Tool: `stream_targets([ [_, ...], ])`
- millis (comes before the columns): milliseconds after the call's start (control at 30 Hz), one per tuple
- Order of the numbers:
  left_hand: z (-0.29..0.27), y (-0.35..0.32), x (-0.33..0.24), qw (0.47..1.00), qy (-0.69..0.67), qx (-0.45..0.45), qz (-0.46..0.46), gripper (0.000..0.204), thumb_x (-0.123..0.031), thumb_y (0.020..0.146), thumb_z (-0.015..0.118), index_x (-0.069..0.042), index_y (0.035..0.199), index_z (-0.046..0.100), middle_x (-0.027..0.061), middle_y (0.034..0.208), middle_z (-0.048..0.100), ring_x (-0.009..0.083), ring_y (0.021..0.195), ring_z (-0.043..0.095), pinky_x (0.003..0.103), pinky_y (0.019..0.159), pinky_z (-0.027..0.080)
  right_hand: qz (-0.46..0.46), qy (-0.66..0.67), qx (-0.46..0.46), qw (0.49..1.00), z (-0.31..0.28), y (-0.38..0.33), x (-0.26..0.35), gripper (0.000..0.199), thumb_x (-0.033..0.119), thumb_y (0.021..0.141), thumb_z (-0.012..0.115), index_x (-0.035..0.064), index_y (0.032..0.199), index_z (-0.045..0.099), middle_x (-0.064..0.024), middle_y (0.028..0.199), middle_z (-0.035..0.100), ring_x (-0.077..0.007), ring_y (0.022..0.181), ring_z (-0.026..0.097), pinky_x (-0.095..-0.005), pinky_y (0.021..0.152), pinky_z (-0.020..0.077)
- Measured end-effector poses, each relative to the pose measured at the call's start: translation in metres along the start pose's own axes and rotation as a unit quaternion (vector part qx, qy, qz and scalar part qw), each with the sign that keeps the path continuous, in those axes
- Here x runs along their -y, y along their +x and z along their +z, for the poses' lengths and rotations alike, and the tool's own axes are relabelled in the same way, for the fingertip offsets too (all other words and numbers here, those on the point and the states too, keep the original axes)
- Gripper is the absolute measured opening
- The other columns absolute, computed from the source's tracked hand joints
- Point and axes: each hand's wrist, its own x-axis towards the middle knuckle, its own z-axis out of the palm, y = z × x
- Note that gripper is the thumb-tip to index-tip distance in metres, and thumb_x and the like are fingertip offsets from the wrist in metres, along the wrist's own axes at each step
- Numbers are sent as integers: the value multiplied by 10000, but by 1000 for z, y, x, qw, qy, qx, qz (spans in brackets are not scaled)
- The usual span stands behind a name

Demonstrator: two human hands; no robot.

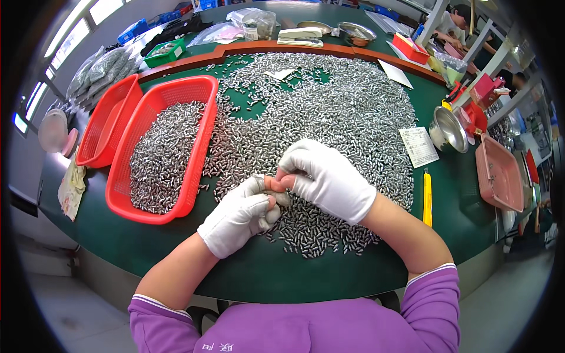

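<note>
Meeting over the near part of a wide spread of small oblong metal pieces (341, 106), the two gloved hands touched at their bare fingertips. The left hand (238, 217) had its fingers curled, its thumb and forefinger drawn up against the tips of the right hand (331, 182), which reached in from the right with thumb and forefinger bent toward each other. Whether either hand was clamped on a piece could not be told, since the tips hid whatever might lie between them. The loose pieces lay directly beneath and beyond both hands, with a tongue of them running toward the person below the right hand; their long axes pointed every way. The red basket (202, 147), partly filled with similar pieces, stood to the left and a little farther off, its long axis running away from the person and its far end leaning right. The left hand was plainly the nearer one to it. On the other side, a yellow utility knife (427, 200) lay on the green table (247, 279), nearer the right hand and apart from it.
</note>
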Motion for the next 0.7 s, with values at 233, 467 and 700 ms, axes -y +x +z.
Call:
stream_targets([
  [233,-2,-2,1,1000,0,-25,7,306,-214,929,637,-67,1155,490,1,971,583,43,738,523,184,680,447,-84,-126,-63,986,1,0,9,129,129,768,739,73,831,641,-72,872,621,-266,795,619,-354,708,511],
  [467,5,-2,-2,999,-31,-23,12,261,-208,935,638,-68,1122,522,7,919,575,49,680,479,167,597,398,-65,-27,-25,997,3,-3,2,160,143,757,752,78,891,692,-76,881,637,-262,815,631,-351,706,517],
  [700,0,1,-1,998,-51,-47,5,166,-177,942,621,-61,1047,566,32,883,570,60,607,423,176,514,337,24,-202,-36,978,-6,-5,-20,193,195,817,687,99,984,700,-96,958,641,-295,903,627,-391,794,512],
])
